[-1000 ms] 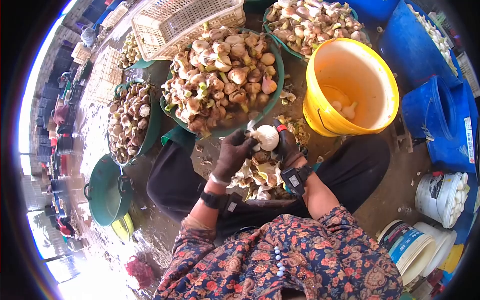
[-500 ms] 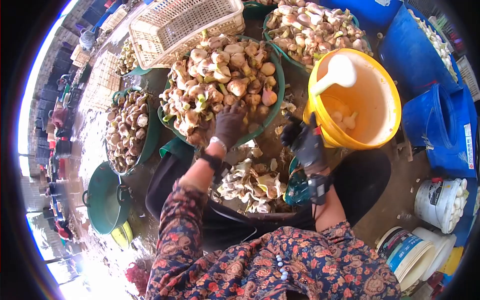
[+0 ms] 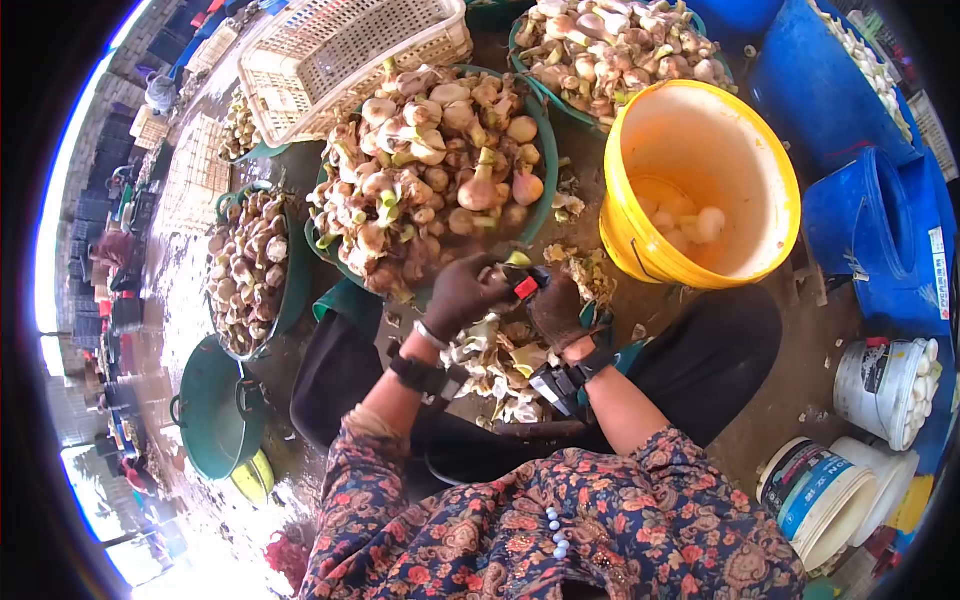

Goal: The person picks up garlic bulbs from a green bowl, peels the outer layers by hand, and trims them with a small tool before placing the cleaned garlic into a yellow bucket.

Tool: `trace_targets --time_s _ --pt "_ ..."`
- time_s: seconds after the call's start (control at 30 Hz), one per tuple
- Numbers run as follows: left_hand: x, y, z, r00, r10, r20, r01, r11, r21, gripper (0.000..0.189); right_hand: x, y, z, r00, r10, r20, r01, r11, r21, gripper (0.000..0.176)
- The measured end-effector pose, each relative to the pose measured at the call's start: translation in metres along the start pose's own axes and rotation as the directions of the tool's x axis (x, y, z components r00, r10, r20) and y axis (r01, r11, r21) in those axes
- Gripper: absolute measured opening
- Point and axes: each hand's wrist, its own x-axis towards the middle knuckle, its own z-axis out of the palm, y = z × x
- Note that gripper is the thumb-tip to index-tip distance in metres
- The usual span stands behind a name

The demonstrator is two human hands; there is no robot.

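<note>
My left hand (image 3: 468, 296), in a dark glove, is closed around a garlic bulb (image 3: 517, 260), mostly hidden by the fingers, with a greenish end showing. Close against it, my gloved right hand (image 3: 556, 312) grips a small red-and-black tool (image 3: 527, 287); its blade or tip cannot be made out. Both hands are over a pile of peeled skins (image 3: 505, 375) between my legs. Just beyond them stands a green tub (image 3: 548, 150) heaped with unpeeled garlic bulbs (image 3: 420, 150). To the right, a yellow bucket (image 3: 625, 225) holds a few white peeled bulbs (image 3: 708, 225).
A cream plastic crate (image 3: 290, 100) rests behind the tub. More garlic fills tubs at left (image 3: 250, 260) and back right (image 3: 610, 50). A green basin (image 3: 215, 420) stands at left. Blue containers (image 3: 850, 225) and white buckets (image 3: 880, 390) line the right side.
My left hand has come back from the heaped tub with a bulb. My right hand has moved left from beside the yellow bucket. The white bulb in mid-air now lies inside that bucket.
</note>
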Motion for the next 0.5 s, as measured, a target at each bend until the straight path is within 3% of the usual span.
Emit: trace_targets --time_s 0.07,0.1,0.17,0.2,0.33,0.37,0.4,0.43,0.47,0.5 --pt "-0.028 0.027 0.000 0.999 -0.002 0.054 0.013 0.981 -0.195 0.053 -0.005 -0.006 -0.004 1.000 -0.010 0.016 0.011 1.000 -0.006 0.022" --pt "-0.036 0.028 0.001 0.999 -0.004 0.048 0.014 0.980 -0.198 0.053 -0.004 -0.006 -0.007 1.000 -0.021 0.019 0.022 1.000 -0.017 0.020" --pt "-0.048 0.031 0.003 0.980 0.188 -0.073 -0.190 0.982 -0.020 0.058 -0.005 -0.008 -0.012 0.994 0.027 0.101 -0.032 0.998 0.048 0.022" --pt "-0.052 0.036 -0.002 0.976 0.209 -0.056 -0.201 0.971 0.127 0.061 -0.007 -0.019 -0.017 0.990 0.041 0.137 -0.043 0.999 0.015 0.024" --pt "-0.055 0.035 -0.017 0.978 0.207 0.020 -0.205 0.941 0.270 0.062 -0.012 -0.019 -0.015 0.979 -0.015 0.206 0.018 1.000 -0.010 0.031" --pt "-0.053 0.029 -0.019 0.990 0.114 0.085 -0.121 0.989 0.082 0.062 -0.014 -0.016 -0.012 0.978 -0.020 0.206 0.022 1.000 -0.008 0.031" --pt "-0.051 0.021 -0.020 0.985 0.037 0.166 -0.020 0.994 -0.103 0.061 -0.015 -0.013 -0.011 0.957 0.075 0.280 -0.147 0.958 0.245 0.031" --pt "-0.050 0.010 -0.022 0.967 0.010 0.255 0.095 0.913 -0.397 0.059 -0.015 -0.009 -0.010 0.916 0.145 0.374 -0.319 0.828 0.461 0.031" --pt "-0.053 -0.001 -0.022 0.957 0.076 0.281 0.126 0.761 -0.637 0.057 -0.014 -0.004 -0.011 0.841 0.183 0.510 -0.478 0.694 0.539 0.035" --pt "-0.056 -0.004 -0.022 0.946 0.149 0.288 0.164 0.548 -0.820 0.054 -0.014 -0.003 -0.014 0.842 0.181 0.508 -0.475 0.696 0.539 0.035"
